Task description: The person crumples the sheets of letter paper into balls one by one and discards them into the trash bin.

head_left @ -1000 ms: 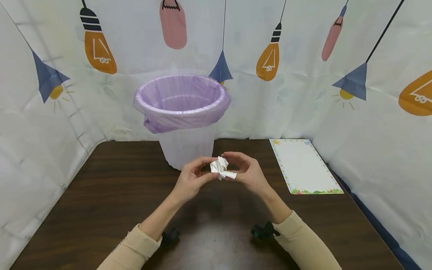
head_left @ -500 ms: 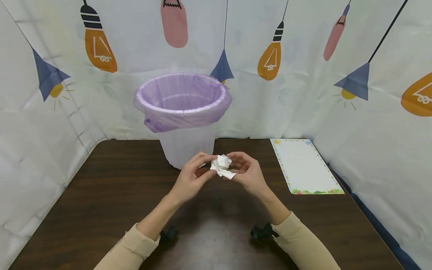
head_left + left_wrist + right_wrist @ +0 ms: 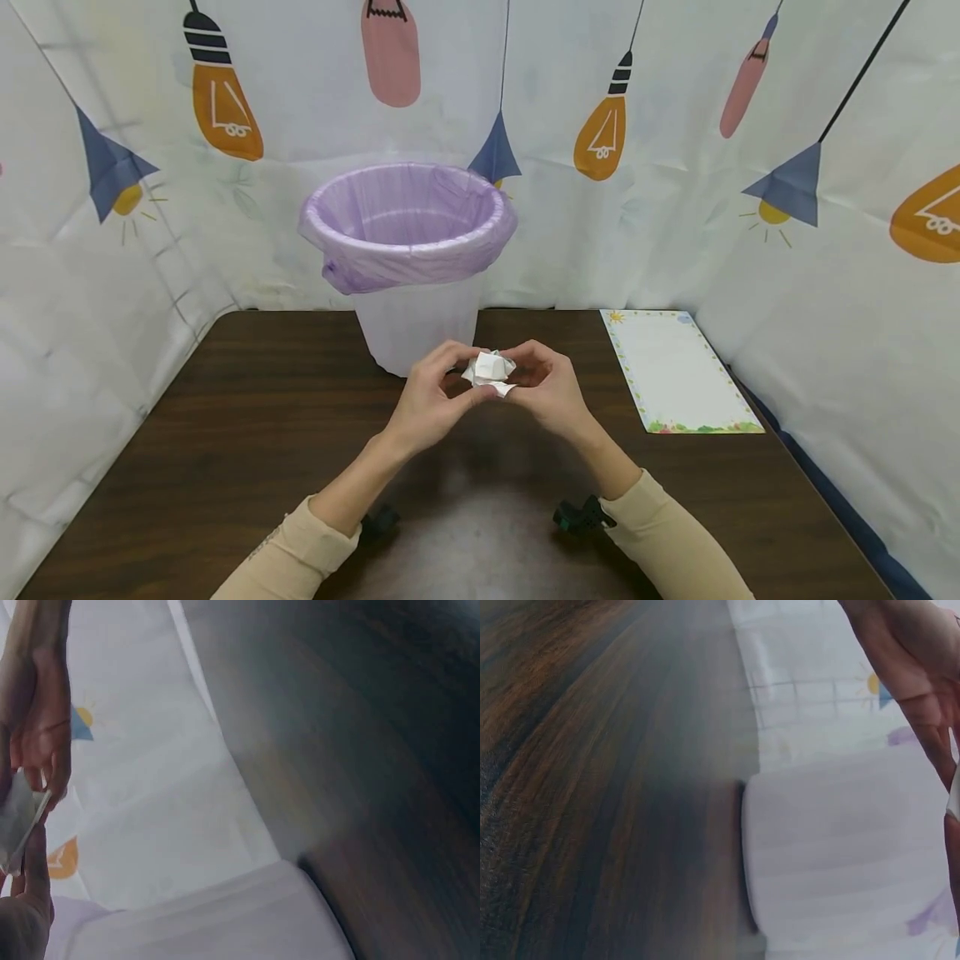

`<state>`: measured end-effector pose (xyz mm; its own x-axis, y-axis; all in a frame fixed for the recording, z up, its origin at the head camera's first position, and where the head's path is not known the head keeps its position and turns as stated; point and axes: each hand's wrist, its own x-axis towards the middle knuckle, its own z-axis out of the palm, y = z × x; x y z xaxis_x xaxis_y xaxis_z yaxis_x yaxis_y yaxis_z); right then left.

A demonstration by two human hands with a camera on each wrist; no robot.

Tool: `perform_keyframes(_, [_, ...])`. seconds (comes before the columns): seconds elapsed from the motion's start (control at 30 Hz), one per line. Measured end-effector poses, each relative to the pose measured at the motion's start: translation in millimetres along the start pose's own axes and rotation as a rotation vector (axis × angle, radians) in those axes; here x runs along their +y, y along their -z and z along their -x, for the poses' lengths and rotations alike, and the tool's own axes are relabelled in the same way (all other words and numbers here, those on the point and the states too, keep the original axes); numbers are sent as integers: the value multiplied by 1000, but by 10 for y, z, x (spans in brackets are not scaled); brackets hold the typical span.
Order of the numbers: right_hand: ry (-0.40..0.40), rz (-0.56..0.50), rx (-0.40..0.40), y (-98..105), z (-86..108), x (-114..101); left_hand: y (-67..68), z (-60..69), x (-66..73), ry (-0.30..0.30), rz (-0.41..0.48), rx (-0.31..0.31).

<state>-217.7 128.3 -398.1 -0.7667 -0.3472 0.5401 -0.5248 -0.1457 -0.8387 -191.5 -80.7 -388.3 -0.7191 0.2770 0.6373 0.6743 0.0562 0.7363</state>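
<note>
Between both hands, above the dark table, is a crumpled piece of white paper (image 3: 491, 367). The left hand (image 3: 427, 402) pinches its left side, thumb below and fingers above. On the other side, the right hand (image 3: 553, 390) grips it between thumb and fingertips. In the left wrist view the paper (image 3: 16, 821) appears at the left edge, partly cut off, with fingers on both sides of it. Only a sliver of the paper (image 3: 954, 796) shows at the right edge of the right wrist view.
A white bin (image 3: 416, 321) with a purple liner (image 3: 408, 265) stands behind the hands at the table's back. To the right lies a flat white sheet (image 3: 678, 371) with a decorated border. The wooden table (image 3: 225, 467) meets a patterned cloth (image 3: 675, 250) behind.
The paper has turned and looks a little more compact between the fingers. Both hands stay in nearly the same place, the fingertips shifting slightly closer around it.
</note>
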Motion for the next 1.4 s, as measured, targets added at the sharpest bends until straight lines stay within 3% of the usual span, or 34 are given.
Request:
perform_keyframes(0.27, [40,27,47,-62,-29,12,-71,4,-57,-66,-32,72])
perform_keyframes(0.37, [36,29,98,-127,-46,26,-83,-5,-80,-34,-25,127])
perform_keyframes(0.53, [8,19,176,-258,-71,52,-85,-26,-101,42,59,232])
perform_keyframes(0.73, [8,30,246,-353,-92,42,-114,-66,-103,51,100,301])
perform_keyframes(1.0, [-34,-9,263,-372,-158,46,-146,-121,-100,64,83,374])
perform_keyframes(1.23, [-43,-51,246,-371,-174,54,-147,-145,-129,58,87,394])
perform_keyframes(1.4, [-5,-17,212,-319,-203,67,-102,-164,-122,88,105,332])
